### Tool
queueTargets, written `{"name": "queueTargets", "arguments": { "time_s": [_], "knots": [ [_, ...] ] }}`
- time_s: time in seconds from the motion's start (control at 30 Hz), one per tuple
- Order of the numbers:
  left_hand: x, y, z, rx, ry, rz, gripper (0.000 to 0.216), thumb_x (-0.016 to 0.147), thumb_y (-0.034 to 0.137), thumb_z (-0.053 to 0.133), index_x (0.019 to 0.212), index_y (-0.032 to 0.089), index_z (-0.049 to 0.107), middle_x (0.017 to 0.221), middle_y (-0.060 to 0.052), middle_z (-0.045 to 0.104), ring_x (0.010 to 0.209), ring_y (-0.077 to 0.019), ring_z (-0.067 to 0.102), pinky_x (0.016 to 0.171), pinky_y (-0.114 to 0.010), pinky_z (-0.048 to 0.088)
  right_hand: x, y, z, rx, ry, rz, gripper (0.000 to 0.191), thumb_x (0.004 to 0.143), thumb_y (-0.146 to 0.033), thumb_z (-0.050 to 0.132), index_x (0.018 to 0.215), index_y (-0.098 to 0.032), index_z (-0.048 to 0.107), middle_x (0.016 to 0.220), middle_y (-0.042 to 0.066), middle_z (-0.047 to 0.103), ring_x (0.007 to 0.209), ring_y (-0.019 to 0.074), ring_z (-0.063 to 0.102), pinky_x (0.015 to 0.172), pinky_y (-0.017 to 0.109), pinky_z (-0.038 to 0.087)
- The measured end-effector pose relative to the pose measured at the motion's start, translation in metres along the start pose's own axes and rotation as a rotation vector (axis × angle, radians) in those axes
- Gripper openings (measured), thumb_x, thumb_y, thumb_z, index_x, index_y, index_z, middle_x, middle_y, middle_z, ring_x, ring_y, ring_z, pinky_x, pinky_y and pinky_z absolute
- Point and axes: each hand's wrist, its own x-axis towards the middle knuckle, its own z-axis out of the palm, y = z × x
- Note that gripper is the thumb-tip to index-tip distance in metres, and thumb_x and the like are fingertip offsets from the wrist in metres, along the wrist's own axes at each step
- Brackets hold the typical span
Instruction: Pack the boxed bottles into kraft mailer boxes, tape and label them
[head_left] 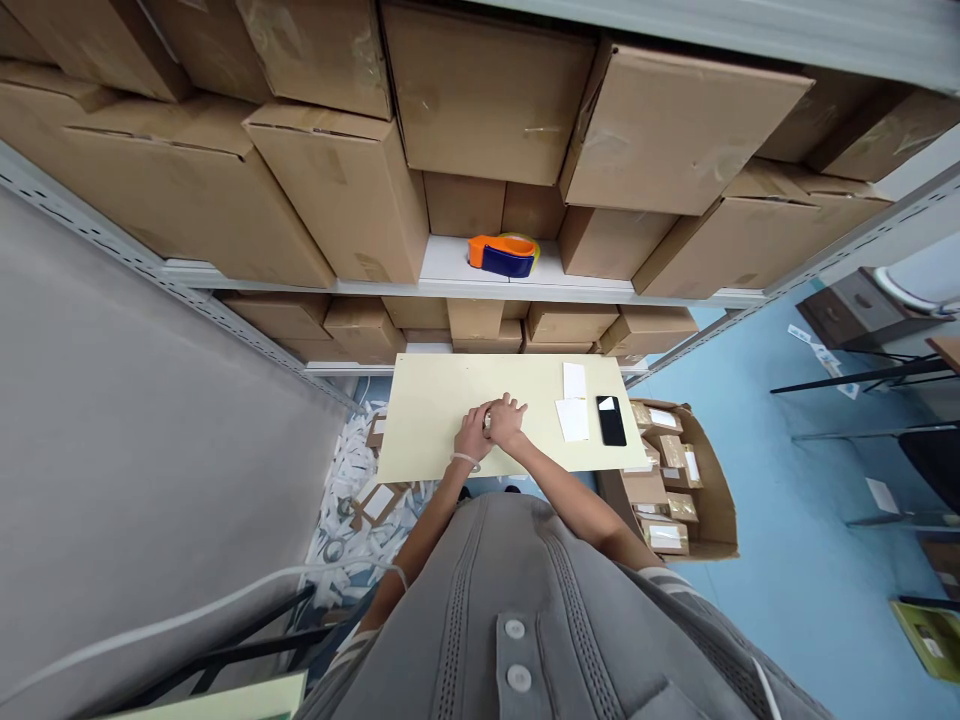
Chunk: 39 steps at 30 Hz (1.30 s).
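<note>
Over the pale yellow tabletop [442, 385], my left hand [472, 433] and my right hand [508, 421] meet with curled fingers. Between them a small, roundish, light-coloured object [487, 423] partly shows; the fingers hide the rest, and its kind is unclear. My left hand wraps its left side, while my right hand presses on it from the right. White paper slips [574, 418] lie to the right of my hands. Beyond them rests a black phone [611, 421] with a small white piece on it.
Shelves of cardboard boxes [487, 90] rise behind the table. An orange and blue tape dispenser [504, 255] sits on the middle shelf. At right, an open carton [709, 500] holds several small parcels. Paper scraps [352, 500] litter the floor at left, and a white cable [225, 610] crosses there.
</note>
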Motion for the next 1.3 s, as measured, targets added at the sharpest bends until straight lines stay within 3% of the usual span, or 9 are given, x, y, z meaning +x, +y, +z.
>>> {"name": "queueTargets", "arguments": {
  "time_s": [0.17,0.3,0.37,0.5,0.67,0.8,1.0,1.17,1.3],
  "knots": [
    [0.002,0.003,0.001,0.011,0.068,-0.051,0.075,0.073,0.030,0.073,0.141,0.026,0.041,0.131,-0.011,0.051,0.121,-0.0308,0.051,0.091,-0.040,0.051,-0.015,0.021,-0.038,0.166,0.120,-0.026,0.056,0.067,-0.028,0.075,0.117,-0.012,0.055,0.120,0.019,0.058,0.106,0.0296,0.060,0.090,0.041,0.047],
    [0.004,0.003,0.002,0.003,0.085,-0.033,0.077,0.073,0.038,0.075,0.141,0.030,0.041,0.132,-0.010,0.049,0.121,-0.0304,0.052,0.089,-0.038,0.051,-0.035,0.074,-0.076,0.548,0.176,-0.086,0.040,0.067,-0.028,0.073,0.101,-0.020,0.056,0.080,0.002,0.065,0.074,0.0202,0.063,0.071,0.032,0.049],
    [0.004,0.002,0.000,-0.005,0.074,-0.032,0.077,0.074,0.038,0.074,0.143,0.033,0.039,0.134,-0.010,0.047,0.122,-0.0303,0.052,0.089,-0.038,0.051,-0.046,0.108,-0.086,0.795,0.300,-0.118,0.036,0.066,-0.034,0.074,0.095,-0.022,0.056,0.078,-0.002,0.062,0.071,0.0167,0.061,0.069,0.029,0.049],
    [0.001,0.003,-0.008,0.028,0.035,-0.080,0.095,0.068,0.038,0.081,0.149,0.029,0.030,0.144,-0.016,0.036,0.132,-0.0368,0.043,0.101,-0.048,0.043,-0.065,0.159,-0.085,1.336,0.398,-0.035,0.033,0.067,-0.043,0.071,0.086,-0.022,0.055,0.077,-0.003,0.060,0.070,0.0123,0.060,0.068,0.027,0.055],
    [-0.011,0.032,-0.029,-0.088,0.112,0.096,0.118,0.060,0.051,0.085,0.153,0.031,0.015,0.154,-0.018,0.020,0.140,-0.0416,0.029,0.111,-0.057,0.029,-0.073,0.162,-0.061,1.779,0.371,0.281,0.027,0.074,-0.041,0.067,0.088,-0.022,0.054,0.076,-0.002,0.061,0.063,0.0118,0.064,0.061,0.027,0.061],
    [-0.018,0.069,-0.054,-0.446,0.092,0.350,0.117,0.063,0.063,0.078,0.154,0.027,0.013,0.153,-0.018,0.022,0.131,-0.0351,0.041,0.103,-0.044,0.043,-0.075,0.142,-0.044,1.964,0.122,0.354,0.026,0.086,-0.046,0.053,0.100,-0.023,0.053,0.074,0.000,0.064,0.056,0.0135,0.064,0.053,0.027,0.059],
    [-0.012,0.094,-0.089,-0.759,0.031,0.409,0.080,0.078,0.062,0.065,0.143,0.026,0.035,0.117,-0.011,0.054,0.085,-0.0173,0.058,0.075,-0.031,0.052,-0.083,0.115,-0.035,2.112,-0.501,0.220,0.056,0.089,-0.065,0.025,0.083,-0.019,0.054,0.048,-0.001,0.051,0.036,0.0115,0.044,0.032,0.021,0.038],
    [-0.004,0.099,-0.110,-0.739,0.054,0.473,0.087,0.070,0.071,0.067,0.138,0.028,0.035,0.130,-0.013,0.050,0.106,-0.0225,0.056,0.089,-0.035,0.049,-0.080,0.094,-0.036,2.088,-1.026,-0.060,0.053,0.093,-0.055,0.020,0.067,-0.018,0.049,0.036,-0.009,0.026,0.030,0.0067,0.016,0.029,0.016,0.024],
    [-0.009,0.097,-0.126,-0.847,0.093,0.484,0.072,0.076,0.068,0.064,0.129,0.028,0.036,0.130,-0.013,0.052,0.111,-0.0232,0.057,0.091,-0.035,0.048,-0.068,0.089,-0.045,1.948,-1.114,-0.182,0.055,0.095,-0.055,0.018,0.058,-0.021,0.041,0.033,-0.008,0.021,0.028,0.0069,0.012,0.026,0.017,0.019]
  ]
}}
